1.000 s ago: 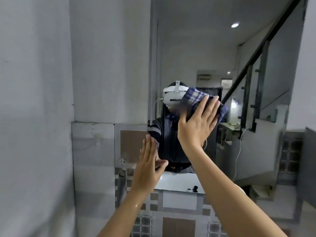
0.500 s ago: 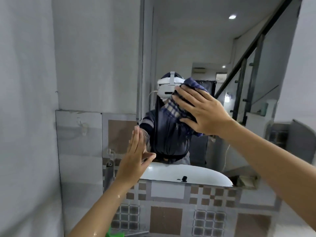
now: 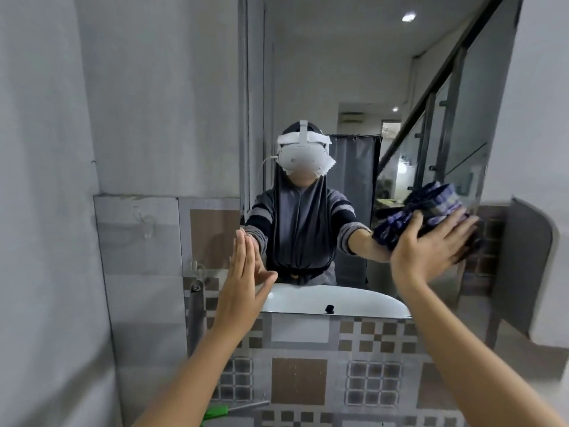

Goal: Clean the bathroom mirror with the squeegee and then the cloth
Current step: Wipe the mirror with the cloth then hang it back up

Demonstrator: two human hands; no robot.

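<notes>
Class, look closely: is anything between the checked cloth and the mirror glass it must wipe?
Nothing visible. The right hand presses the cloth flat against the mirror near its right edge.

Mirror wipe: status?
Right hand pressing blue checked cloth on mirror, right side. Left hand flat, open, on mirror's left edge. Nothing blocking.

You're facing grey plaster walls (image 3: 147, 97) w/ brown-and-grey patterned tiles (image 3: 354, 349) below, a clear wall hook (image 3: 144, 221) at left, ceiling spotlight (image 3: 408, 17) & stair rail (image 3: 437, 84) seen in reflection.
</notes>
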